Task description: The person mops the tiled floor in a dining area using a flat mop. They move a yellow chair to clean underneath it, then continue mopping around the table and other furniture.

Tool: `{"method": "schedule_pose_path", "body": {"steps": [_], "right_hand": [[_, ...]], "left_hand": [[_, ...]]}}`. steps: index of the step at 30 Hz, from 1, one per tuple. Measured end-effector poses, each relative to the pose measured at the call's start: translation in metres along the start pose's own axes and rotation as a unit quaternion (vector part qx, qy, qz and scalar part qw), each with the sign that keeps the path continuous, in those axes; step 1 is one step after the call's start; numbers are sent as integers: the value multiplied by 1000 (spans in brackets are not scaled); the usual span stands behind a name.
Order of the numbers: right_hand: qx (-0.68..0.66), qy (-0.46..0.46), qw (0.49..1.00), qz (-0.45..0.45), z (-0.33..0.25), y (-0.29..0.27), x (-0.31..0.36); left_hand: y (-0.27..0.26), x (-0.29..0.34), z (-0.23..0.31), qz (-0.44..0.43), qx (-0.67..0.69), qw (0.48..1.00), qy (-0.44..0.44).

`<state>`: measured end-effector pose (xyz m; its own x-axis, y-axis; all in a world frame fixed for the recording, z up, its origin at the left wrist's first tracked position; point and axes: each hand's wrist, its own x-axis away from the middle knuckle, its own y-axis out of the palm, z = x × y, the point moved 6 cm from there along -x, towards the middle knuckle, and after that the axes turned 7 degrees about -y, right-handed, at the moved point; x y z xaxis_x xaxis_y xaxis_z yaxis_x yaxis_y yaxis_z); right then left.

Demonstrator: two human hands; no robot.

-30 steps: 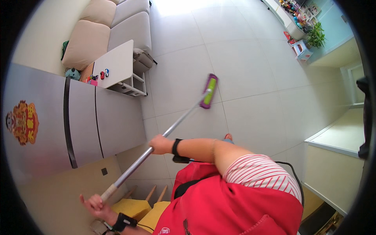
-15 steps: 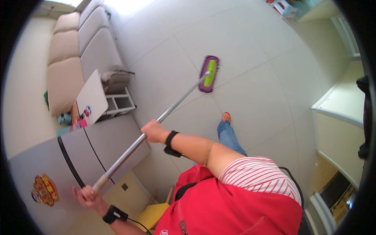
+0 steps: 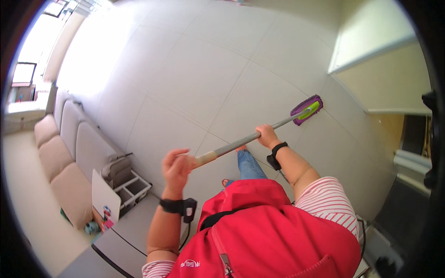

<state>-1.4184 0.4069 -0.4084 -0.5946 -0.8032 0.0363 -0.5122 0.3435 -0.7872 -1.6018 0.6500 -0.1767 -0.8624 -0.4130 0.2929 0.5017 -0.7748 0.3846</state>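
Note:
A flat mop slants from the middle left up to the right, its purple fringed head (image 3: pixel 296 121) with a lime-green plate (image 3: pixel 311 110) lying on the tiled floor. My right hand (image 3: pixel 267 135) is wrapped round the metal pole (image 3: pixel 242 143) about halfway along. At the pole's pale upper grip (image 3: pixel 206 159), my left hand (image 3: pixel 177 167) holds the very end, some fingers raised and slightly blurred. Both wrists wear black straps.
Grey floor tiles (image 3: pixel 185 69) spread ahead. On the left stand a beige sofa (image 3: pixel 72 180) and a small white-topped table (image 3: pixel 105 194) with shelves. A pale cabinet (image 3: pixel 384 83) rises on the right, beyond the mop head. My foot (image 3: pixel 241 148) is below the pole.
The mop head has swung right and turned, closer to the cabinet. Both hands have moved right with the pole, my left hand also up. The view has turned, so the sofa sits lower.

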Motion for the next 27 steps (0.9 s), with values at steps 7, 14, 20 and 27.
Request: {"method": "schedule_pose_path", "body": {"steps": [7, 14, 20, 27], "right_hand": [[59, 20, 998, 18, 21, -15, 75], [-81, -92, 990, -64, -142, 8, 109], [-153, -101, 968, -171, -181, 15, 147], [-142, -59, 988, 12, -5, -74, 209]], "left_hand": [[25, 39, -23, -76, -26, 997, -4], [-8, 181, 89, -75, -4, 978, 197], [14, 241, 96, 5, -20, 983, 182], [146, 173, 11, 40, -44, 988, 142]]}}
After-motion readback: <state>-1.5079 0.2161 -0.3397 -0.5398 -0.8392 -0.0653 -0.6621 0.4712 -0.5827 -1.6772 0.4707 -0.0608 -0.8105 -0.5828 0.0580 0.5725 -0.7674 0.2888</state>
